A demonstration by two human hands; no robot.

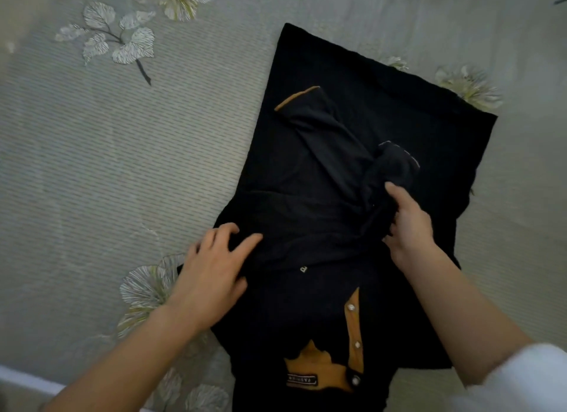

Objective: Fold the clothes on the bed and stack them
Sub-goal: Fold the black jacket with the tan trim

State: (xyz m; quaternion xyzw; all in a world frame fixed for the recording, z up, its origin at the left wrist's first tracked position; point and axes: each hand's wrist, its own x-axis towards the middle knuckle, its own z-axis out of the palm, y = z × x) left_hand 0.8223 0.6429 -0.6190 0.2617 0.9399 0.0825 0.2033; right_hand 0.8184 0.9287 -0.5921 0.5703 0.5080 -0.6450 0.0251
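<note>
A grey bedspread (92, 166) with a fine dashed weave covers the bed. Far to the left of the black shirt (352, 104), toward the upper corner, a pale leaf print (116, 40) is on this cover.

The left hand (211, 276) lies on the left edge of the shirt, about at the middle of its length. Its fingers are spread and almost straight, the palm is down on the cloth, and it grips nothing; it only presses there.

The shirt itself lies flat on the bedspread, with the hem far from the person and the collar (316, 365) nearest to the person. The inside of the collar is mustard colour and carries a small dark label (302, 380). Just right of the label, a mustard placket (354, 335) with pale buttons runs up the shirt.

One sleeve (319, 126) is folded over the body of the shirt and points toward the hem on the left side; its end has a mustard cuff (296, 97).

On the right half of the shirt, the second sleeve (392, 166) is bunched up. The right hand (411, 224) holds this bunch: the fingers curl into the cloth from below and the thumb lies over it on top.

Beyond the right edge of the shirt, near the hem corner, a flower print (469, 86) shows on the cover. At the lower right, the person's forearm comes out of a white cuff (521, 378).
</note>
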